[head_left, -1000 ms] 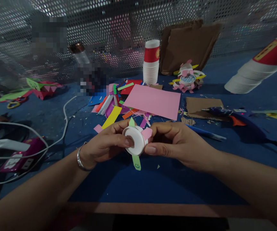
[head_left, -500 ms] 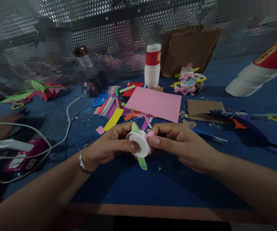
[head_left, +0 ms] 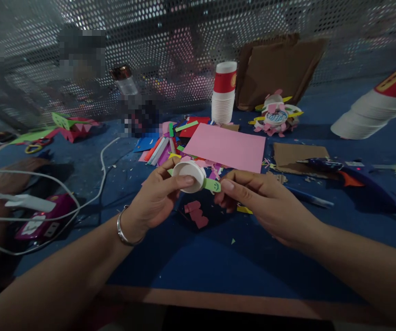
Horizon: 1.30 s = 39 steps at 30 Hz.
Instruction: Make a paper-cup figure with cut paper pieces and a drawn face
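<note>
My left hand [head_left: 158,195], a silver bangle at its wrist, grips a cut-down white paper cup piece [head_left: 187,169], with the thumb pressed inside the rim. From the cup piece's right side sticks out a green paper strip [head_left: 212,185] with a smiley face drawn on it. Thumb and fingers of my right hand [head_left: 263,197] are closed at the strip's outer end. Below the cup piece, scalloped pink paper cutouts [head_left: 197,214] lie on the blue table, and a yellow paper piece [head_left: 244,209] lies under my right hand.
Behind my hands lie a pink sheet [head_left: 227,146] and colourful scraps. Paper cup stacks [head_left: 223,108] stand further back, near a finished-looking paper turtle [head_left: 275,116]. A glue gun [head_left: 359,174] rests at right on cardboard [head_left: 296,155]. At left are a cable, purple power strip [head_left: 42,216] and another person's arm [head_left: 15,184].
The cup piece has moved up and left and turned, so the smiley strip now points right instead of down. My right hand has shifted from the cup's pink edge to the strip's end. Pink cutouts now show below.
</note>
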Each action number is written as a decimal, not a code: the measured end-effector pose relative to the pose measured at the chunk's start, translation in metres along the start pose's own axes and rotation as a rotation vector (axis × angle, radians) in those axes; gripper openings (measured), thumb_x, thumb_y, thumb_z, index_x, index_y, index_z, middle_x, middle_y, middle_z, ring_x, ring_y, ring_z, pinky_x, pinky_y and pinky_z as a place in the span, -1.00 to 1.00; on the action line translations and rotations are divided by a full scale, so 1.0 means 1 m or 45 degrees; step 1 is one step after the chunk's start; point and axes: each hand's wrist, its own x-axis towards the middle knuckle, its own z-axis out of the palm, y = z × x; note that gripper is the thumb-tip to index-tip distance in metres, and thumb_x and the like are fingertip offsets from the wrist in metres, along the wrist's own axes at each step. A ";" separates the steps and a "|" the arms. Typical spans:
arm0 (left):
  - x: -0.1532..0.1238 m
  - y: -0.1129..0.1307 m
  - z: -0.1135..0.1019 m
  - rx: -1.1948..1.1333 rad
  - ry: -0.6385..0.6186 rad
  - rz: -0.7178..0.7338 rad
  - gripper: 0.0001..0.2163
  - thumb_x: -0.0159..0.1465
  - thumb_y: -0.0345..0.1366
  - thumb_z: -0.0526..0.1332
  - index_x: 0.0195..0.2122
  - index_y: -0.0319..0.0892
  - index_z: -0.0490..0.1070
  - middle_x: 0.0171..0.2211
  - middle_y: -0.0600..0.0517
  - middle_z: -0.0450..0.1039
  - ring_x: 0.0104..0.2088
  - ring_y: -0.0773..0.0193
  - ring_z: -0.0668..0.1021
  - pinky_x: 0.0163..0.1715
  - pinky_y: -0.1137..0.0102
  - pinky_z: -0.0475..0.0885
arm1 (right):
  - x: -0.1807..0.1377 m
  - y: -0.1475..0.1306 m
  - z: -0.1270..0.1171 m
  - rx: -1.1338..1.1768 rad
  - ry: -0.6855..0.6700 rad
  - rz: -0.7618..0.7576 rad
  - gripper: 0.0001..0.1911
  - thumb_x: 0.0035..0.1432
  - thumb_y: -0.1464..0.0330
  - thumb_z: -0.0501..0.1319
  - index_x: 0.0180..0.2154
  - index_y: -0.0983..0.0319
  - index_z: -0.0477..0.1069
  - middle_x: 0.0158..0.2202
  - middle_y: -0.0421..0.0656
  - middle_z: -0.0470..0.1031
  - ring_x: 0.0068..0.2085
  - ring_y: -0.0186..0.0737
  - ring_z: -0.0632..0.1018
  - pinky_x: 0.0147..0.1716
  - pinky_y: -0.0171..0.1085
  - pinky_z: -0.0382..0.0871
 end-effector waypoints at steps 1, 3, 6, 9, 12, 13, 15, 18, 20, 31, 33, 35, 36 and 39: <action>0.001 0.000 0.000 0.004 0.020 0.008 -0.70 -0.04 -0.43 0.54 -0.30 -0.20 0.52 -0.41 0.11 0.53 -0.37 0.38 0.52 -0.29 0.48 0.42 | 0.000 0.000 0.000 -0.008 0.012 -0.004 -0.64 0.23 0.04 0.34 -0.33 0.21 0.50 -0.34 -0.17 0.55 -0.32 -0.30 0.49 -0.31 -0.30 0.39; 0.001 -0.001 0.000 0.021 0.038 0.021 -0.67 -0.06 -0.43 0.55 -0.28 -0.20 0.52 -0.40 0.12 0.53 -0.37 0.39 0.52 -0.28 0.48 0.42 | 0.000 -0.001 0.000 -0.032 0.040 -0.030 -0.63 0.23 0.02 0.33 -0.34 0.20 0.51 -0.34 -0.15 0.57 -0.32 -0.27 0.51 -0.30 -0.29 0.39; -0.001 -0.001 -0.002 0.125 -0.011 0.023 -0.68 -0.04 -0.40 0.56 -0.30 -0.19 0.50 -0.40 0.13 0.52 -0.38 0.40 0.50 -0.30 0.48 0.39 | 0.002 -0.002 0.000 -0.079 0.059 -0.079 -0.63 0.21 0.02 0.35 -0.36 0.19 0.50 -0.39 -0.18 0.54 -0.35 -0.28 0.49 -0.31 -0.28 0.39; -0.003 -0.001 -0.005 0.254 -0.117 -0.010 -0.69 -0.02 -0.39 0.56 -0.34 -0.20 0.46 -0.40 0.13 0.50 -0.40 0.40 0.48 -0.35 0.48 0.36 | 0.002 -0.002 -0.001 -0.167 0.095 -0.112 -0.63 0.22 0.02 0.35 -0.37 0.19 0.51 -0.42 -0.20 0.51 -0.37 -0.29 0.46 -0.33 -0.28 0.35; -0.004 0.001 -0.006 0.296 -0.164 -0.078 -0.67 0.01 -0.38 0.56 -0.30 -0.20 0.45 -0.36 0.11 0.53 -0.37 0.38 0.52 -0.32 0.47 0.38 | 0.002 -0.001 -0.004 -0.286 0.138 -0.127 -0.62 0.22 0.01 0.34 -0.37 0.19 0.51 -0.42 -0.19 0.50 -0.38 -0.27 0.44 -0.37 -0.26 0.31; -0.004 0.002 -0.006 0.279 -0.145 -0.093 -0.64 0.02 -0.37 0.56 -0.25 -0.20 0.44 -0.34 0.10 0.55 -0.34 0.37 0.54 -0.29 0.46 0.40 | 0.002 0.000 -0.004 -0.307 0.146 -0.133 -0.62 0.22 0.00 0.34 -0.37 0.18 0.51 -0.41 -0.18 0.51 -0.38 -0.26 0.45 -0.37 -0.25 0.32; -0.003 0.004 -0.006 0.233 -0.089 -0.112 -0.54 0.02 -0.37 0.57 -0.12 -0.18 0.40 -0.29 0.08 0.58 -0.30 0.33 0.58 -0.24 0.45 0.44 | 0.002 0.001 -0.005 -0.324 0.152 -0.148 -0.62 0.23 0.00 0.32 -0.36 0.17 0.51 -0.39 -0.17 0.53 -0.35 -0.23 0.48 -0.33 -0.24 0.35; -0.004 0.006 -0.004 0.218 -0.068 -0.125 -0.40 0.01 -0.38 0.57 0.02 -0.15 0.31 -0.28 0.06 0.61 -0.29 0.31 0.61 -0.24 0.45 0.47 | 0.003 0.000 -0.005 -0.362 0.161 -0.174 -0.62 0.24 0.00 0.32 -0.37 0.17 0.50 -0.41 -0.18 0.52 -0.37 -0.24 0.47 -0.34 -0.24 0.36; -0.006 0.007 -0.003 0.272 -0.120 -0.177 -0.32 0.02 -0.37 0.57 0.11 -0.15 0.27 -0.30 0.04 0.61 -0.32 0.30 0.62 -0.29 0.46 0.48 | 0.004 -0.001 -0.004 -0.394 0.153 -0.185 -0.62 0.23 0.00 0.33 -0.40 0.17 0.50 -0.46 -0.21 0.47 -0.42 -0.28 0.42 -0.42 -0.26 0.30; -0.008 0.009 0.000 0.125 -0.181 -0.265 -0.49 -0.02 -0.46 0.57 -0.07 -0.18 0.43 -0.32 0.09 0.59 -0.36 0.36 0.60 -0.34 0.50 0.49 | 0.002 -0.004 -0.004 -0.564 0.284 -0.246 -0.64 0.31 0.02 0.24 -0.32 0.17 0.49 -0.44 -0.19 0.48 -0.42 -0.27 0.40 -0.42 -0.23 0.25; -0.007 0.008 0.001 0.070 -0.165 -0.235 -0.59 -0.03 -0.46 0.58 -0.19 -0.21 0.48 -0.34 0.10 0.59 -0.36 0.39 0.59 -0.33 0.52 0.48 | 0.002 -0.002 -0.003 -0.523 0.270 -0.214 -0.67 0.32 0.05 0.25 -0.29 0.17 0.48 -0.42 -0.20 0.48 -0.40 -0.27 0.42 -0.39 -0.24 0.28; -0.008 0.007 0.003 0.040 -0.178 -0.201 -0.65 -0.03 -0.46 0.58 -0.27 -0.22 0.51 -0.35 0.11 0.59 -0.37 0.41 0.58 -0.33 0.54 0.48 | 0.002 0.000 -0.002 -0.415 0.223 -0.172 -0.70 0.31 0.07 0.26 -0.25 0.17 0.48 -0.39 -0.21 0.49 -0.38 -0.27 0.44 -0.37 -0.25 0.31; -0.009 0.007 0.004 0.032 -0.193 -0.188 -0.68 -0.02 -0.45 0.58 -0.28 -0.21 0.52 -0.36 0.11 0.60 -0.37 0.42 0.58 -0.34 0.54 0.48 | 0.002 0.001 -0.001 -0.351 0.193 -0.156 -0.71 0.31 0.08 0.26 -0.23 0.17 0.48 -0.37 -0.21 0.49 -0.37 -0.28 0.45 -0.36 -0.26 0.33; -0.010 0.007 0.005 0.040 -0.229 -0.167 -0.71 0.01 -0.43 0.57 -0.30 -0.22 0.53 -0.38 0.10 0.60 -0.38 0.41 0.58 -0.35 0.53 0.49 | 0.001 0.001 0.001 -0.227 0.123 -0.143 -0.71 0.32 0.08 0.25 -0.21 0.17 0.49 -0.35 -0.21 0.51 -0.36 -0.30 0.46 -0.36 -0.29 0.34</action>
